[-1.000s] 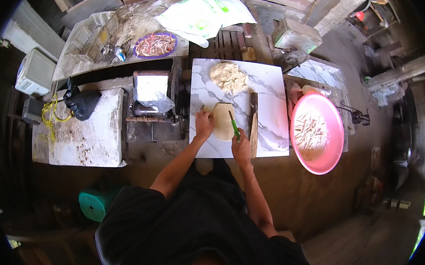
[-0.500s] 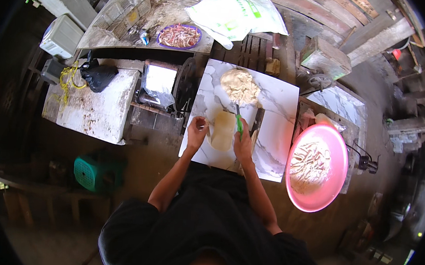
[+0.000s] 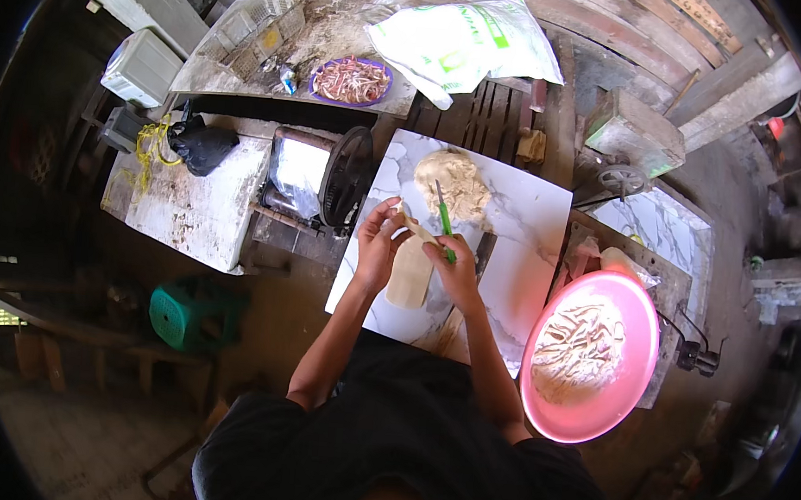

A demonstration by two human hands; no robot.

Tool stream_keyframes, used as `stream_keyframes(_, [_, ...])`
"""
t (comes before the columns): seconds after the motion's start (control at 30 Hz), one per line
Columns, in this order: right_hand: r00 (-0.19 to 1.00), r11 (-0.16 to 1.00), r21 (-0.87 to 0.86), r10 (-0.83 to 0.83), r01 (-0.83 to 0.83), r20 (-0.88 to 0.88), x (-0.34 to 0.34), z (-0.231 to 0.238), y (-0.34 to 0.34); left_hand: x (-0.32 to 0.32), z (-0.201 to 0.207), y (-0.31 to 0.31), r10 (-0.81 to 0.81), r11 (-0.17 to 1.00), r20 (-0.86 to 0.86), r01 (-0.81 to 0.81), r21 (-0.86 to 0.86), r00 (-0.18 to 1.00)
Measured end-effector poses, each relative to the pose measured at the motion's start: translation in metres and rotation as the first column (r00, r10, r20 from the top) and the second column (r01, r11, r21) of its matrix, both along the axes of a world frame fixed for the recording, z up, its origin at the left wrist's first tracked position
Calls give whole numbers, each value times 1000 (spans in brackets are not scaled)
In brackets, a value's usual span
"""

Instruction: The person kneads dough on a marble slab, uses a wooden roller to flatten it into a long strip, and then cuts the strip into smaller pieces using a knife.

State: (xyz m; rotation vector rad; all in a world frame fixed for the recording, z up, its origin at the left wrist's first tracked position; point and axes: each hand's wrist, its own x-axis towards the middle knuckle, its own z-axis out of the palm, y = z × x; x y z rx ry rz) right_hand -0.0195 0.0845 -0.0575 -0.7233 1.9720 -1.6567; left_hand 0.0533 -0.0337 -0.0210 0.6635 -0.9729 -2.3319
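A pale strip of dough (image 3: 418, 230) is stretched in the air between my two hands. My left hand (image 3: 377, 248) pinches its upper left end, and the fingers of my right hand (image 3: 456, 271) are closed at its lower right end. That same right hand also grips a green-handled knife (image 3: 443, 214), its blade pointing away over the dough lump (image 3: 452, 177). Just below the strip, a flat rolled sheet of dough (image 3: 410, 277) lies on the marble-patterned board (image 3: 527, 231). The lump sits at the board's far side.
On the right stands a pink basin (image 3: 642, 360) holding floured strips (image 3: 580, 342). A hand-cranked machine with a wheel (image 3: 345, 176) is left of the board. Farther back are a purple-rimmed plate of reddish strips (image 3: 350, 81) and a white sack (image 3: 470, 46). A green stool (image 3: 180, 316) stands lower left.
Both hands have come closer together above the sheet, and a dough strip is now held up between them. The knife has lifted from beside the sheet. The whole view has shifted slightly.
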Motion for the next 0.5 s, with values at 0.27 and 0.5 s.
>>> stream_keyframes(0.27, [937,959,100,-233,266,-262,-50,-22,-14,-49,-69,-19,146,851,190,-25,-524,971])
stream_keyframes(0.5, [890,812,388,-325,435,-319,-53,-48,-39,-61,-100,-17,312,408,422,281,-869,851])
